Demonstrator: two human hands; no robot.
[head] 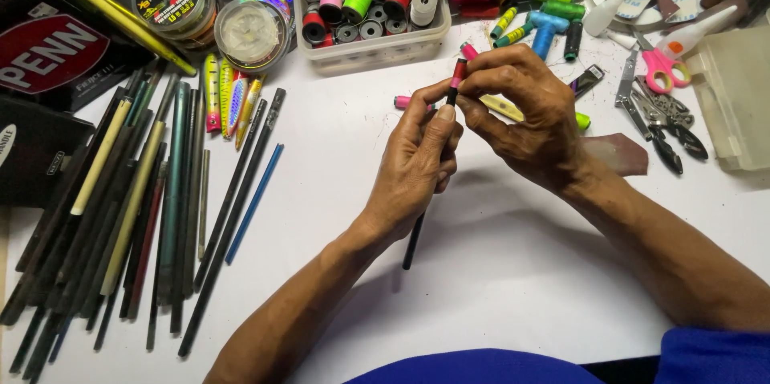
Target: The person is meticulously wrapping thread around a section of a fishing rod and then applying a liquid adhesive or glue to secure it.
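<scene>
A thin black rod [414,241] with a red and pink wrapped tip [458,73] stands slanted over the white table [497,272]. My left hand [417,167] grips its shaft just below the wrapped part. My right hand [521,111] pinches the rod's top end with thumb and fingertips. Under my right hand lies a yellow-green piece [583,120], partly hidden. A pink-ended piece [401,101] lies just left of my fingers.
Many dark and yellowish rod blanks [144,207] lie fanned at the left. A white tray of thread spools [369,7] stands at the back. Line spools [250,31], fishing lures [228,99], pink-handled scissors [664,63], pliers [666,123] and a clear box [742,103] ring the work spot.
</scene>
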